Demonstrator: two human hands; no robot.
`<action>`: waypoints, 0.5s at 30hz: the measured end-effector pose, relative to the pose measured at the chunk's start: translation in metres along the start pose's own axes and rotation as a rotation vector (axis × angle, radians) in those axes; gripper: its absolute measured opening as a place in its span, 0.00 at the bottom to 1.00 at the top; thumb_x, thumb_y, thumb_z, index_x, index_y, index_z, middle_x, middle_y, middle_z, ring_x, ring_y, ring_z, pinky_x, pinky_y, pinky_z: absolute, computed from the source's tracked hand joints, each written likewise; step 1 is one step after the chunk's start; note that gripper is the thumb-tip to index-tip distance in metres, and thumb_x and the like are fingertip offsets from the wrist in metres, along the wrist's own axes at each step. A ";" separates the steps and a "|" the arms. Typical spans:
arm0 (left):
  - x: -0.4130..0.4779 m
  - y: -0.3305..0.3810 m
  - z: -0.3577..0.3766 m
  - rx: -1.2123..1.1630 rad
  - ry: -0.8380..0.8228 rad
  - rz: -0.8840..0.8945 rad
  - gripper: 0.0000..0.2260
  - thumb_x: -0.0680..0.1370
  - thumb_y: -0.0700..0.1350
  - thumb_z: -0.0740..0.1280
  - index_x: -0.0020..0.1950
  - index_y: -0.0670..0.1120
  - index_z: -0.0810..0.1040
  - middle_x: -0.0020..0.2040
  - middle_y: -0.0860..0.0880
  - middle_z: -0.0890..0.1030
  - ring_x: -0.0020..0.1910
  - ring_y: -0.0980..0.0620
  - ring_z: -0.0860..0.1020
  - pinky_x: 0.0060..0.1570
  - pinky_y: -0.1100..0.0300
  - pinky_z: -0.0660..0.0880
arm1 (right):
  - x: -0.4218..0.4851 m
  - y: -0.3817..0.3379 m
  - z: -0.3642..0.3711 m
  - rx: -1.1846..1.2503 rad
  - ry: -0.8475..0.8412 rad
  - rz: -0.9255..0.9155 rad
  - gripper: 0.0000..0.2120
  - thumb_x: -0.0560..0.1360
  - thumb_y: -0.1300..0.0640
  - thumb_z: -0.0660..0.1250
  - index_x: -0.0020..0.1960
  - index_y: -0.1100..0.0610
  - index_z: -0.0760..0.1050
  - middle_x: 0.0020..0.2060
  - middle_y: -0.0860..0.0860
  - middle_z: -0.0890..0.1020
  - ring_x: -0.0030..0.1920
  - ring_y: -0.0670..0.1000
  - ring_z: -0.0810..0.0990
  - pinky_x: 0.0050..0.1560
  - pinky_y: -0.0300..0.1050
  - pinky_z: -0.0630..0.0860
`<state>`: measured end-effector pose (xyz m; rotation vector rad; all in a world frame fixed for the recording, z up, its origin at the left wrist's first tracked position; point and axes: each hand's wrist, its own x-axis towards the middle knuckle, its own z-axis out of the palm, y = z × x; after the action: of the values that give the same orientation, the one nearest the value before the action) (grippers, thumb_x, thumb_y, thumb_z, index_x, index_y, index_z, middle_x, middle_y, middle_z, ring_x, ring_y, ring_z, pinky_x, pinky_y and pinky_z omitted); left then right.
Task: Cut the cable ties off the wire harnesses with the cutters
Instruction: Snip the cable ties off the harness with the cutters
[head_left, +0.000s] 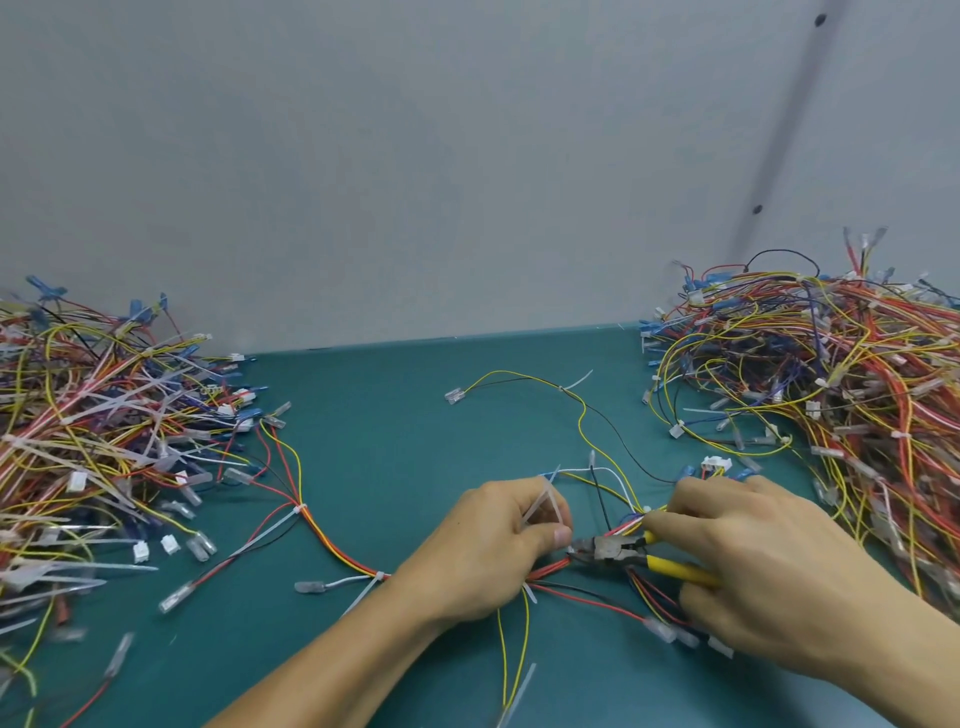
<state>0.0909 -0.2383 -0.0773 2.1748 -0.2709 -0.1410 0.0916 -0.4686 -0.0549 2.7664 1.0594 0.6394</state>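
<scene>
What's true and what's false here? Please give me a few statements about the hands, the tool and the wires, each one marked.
1. The right hand holds cutters with yellow handles. True.
2. The left hand holds nothing. False: its fingers grip a white cable tie.
3. A left heap and a right heap of harnesses flank the hands. True.
4. The mat is red. False: it is teal.
</scene>
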 end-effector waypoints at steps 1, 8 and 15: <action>0.000 0.000 0.000 0.003 0.000 0.000 0.08 0.77 0.45 0.67 0.38 0.53 0.75 0.27 0.56 0.70 0.28 0.58 0.65 0.30 0.65 0.63 | 0.001 0.000 0.001 -0.001 0.001 -0.006 0.13 0.51 0.55 0.71 0.34 0.50 0.74 0.31 0.46 0.75 0.29 0.53 0.76 0.26 0.44 0.71; 0.000 0.000 0.000 0.003 0.004 -0.005 0.07 0.77 0.46 0.67 0.39 0.52 0.76 0.29 0.56 0.71 0.29 0.57 0.66 0.32 0.63 0.64 | 0.002 0.002 0.001 0.006 -0.008 -0.014 0.18 0.47 0.58 0.78 0.33 0.51 0.75 0.30 0.46 0.75 0.27 0.53 0.76 0.24 0.40 0.68; 0.001 0.002 0.001 0.000 0.003 -0.007 0.10 0.78 0.46 0.66 0.37 0.52 0.73 0.26 0.59 0.70 0.27 0.60 0.65 0.29 0.69 0.62 | 0.002 0.003 0.000 0.032 -0.040 -0.042 0.17 0.50 0.58 0.79 0.34 0.51 0.75 0.30 0.46 0.74 0.28 0.53 0.76 0.22 0.43 0.73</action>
<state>0.0912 -0.2405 -0.0768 2.1755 -0.2616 -0.1414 0.0949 -0.4700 -0.0536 2.7631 1.1257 0.5640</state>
